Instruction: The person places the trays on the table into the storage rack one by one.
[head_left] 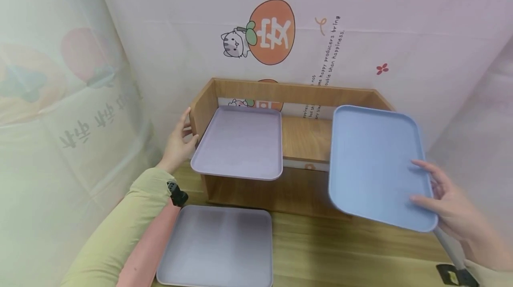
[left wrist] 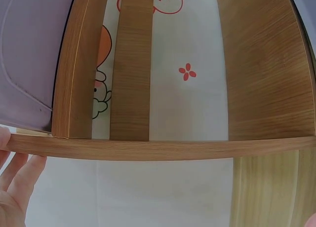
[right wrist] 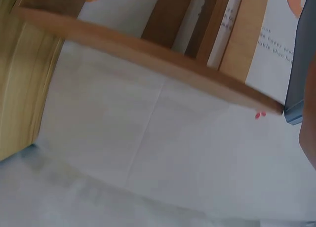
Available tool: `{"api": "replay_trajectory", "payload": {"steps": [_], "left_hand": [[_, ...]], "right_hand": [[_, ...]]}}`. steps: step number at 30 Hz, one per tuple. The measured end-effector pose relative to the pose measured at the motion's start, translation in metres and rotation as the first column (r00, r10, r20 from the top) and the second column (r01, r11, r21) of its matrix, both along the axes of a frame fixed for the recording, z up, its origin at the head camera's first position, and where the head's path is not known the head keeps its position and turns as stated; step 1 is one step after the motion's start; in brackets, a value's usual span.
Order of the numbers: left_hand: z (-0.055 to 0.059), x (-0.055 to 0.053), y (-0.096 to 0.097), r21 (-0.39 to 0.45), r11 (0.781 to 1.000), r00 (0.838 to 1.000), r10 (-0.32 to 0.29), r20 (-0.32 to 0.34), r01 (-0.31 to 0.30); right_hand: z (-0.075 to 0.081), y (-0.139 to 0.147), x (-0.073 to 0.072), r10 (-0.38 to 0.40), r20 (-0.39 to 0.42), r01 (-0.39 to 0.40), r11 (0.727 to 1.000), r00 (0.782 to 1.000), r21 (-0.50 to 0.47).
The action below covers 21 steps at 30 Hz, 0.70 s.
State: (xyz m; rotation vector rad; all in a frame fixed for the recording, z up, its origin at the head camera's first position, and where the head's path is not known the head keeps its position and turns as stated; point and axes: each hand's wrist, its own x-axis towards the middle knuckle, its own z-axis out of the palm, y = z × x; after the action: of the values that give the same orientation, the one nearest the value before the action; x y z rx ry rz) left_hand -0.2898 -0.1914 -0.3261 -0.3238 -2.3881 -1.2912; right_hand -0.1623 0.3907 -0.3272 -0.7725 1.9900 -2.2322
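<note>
A two-level wooden shelf [head_left: 306, 138] stands on the table against the back cloth. My left hand [head_left: 178, 144] grips its left side panel [left wrist: 182, 150], the thumb on one side and the fingers on the other. On the upper board lies a pale purple tray [head_left: 244, 144], its front end jutting past the shelf's edge. My right hand [head_left: 453, 202] holds a blue tray [head_left: 372, 167] by its right edge, tilted, in front of the shelf's right end. The right wrist view shows only a dark sliver of the blue tray [right wrist: 298, 84].
Another pale purple-grey tray [head_left: 220, 247] lies on the wood-grain table [head_left: 312, 251], in front of the shelf. A pink surface [head_left: 148, 242] shows beside my left sleeve. Printed white cloth [head_left: 180, 51] hangs behind and at both sides.
</note>
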Motion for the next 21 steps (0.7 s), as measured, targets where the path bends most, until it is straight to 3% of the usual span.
{"api": "replay_trajectory", "payload": {"steps": [7,13,21], "left_hand": [[0.000,0.000,0.001,0.000,1.000,1.000,-0.001,0.010,0.001],[-0.001,0.000,0.000,-0.003,1.000,1.000,0.004,0.001,-0.004],[-0.001,-0.001,0.000,0.000,1.000,1.000,0.001,0.001,-0.001]], "right_hand": [[-0.003,-0.030,-0.007,0.000,0.038,-0.004,0.993,0.999,0.115],[-0.012,-0.049,-0.011,-0.064,0.050,0.053,0.979,0.997,0.198],[-0.028,-0.061,-0.012,-0.048,0.084,0.028,0.972,0.995,0.232]]}}
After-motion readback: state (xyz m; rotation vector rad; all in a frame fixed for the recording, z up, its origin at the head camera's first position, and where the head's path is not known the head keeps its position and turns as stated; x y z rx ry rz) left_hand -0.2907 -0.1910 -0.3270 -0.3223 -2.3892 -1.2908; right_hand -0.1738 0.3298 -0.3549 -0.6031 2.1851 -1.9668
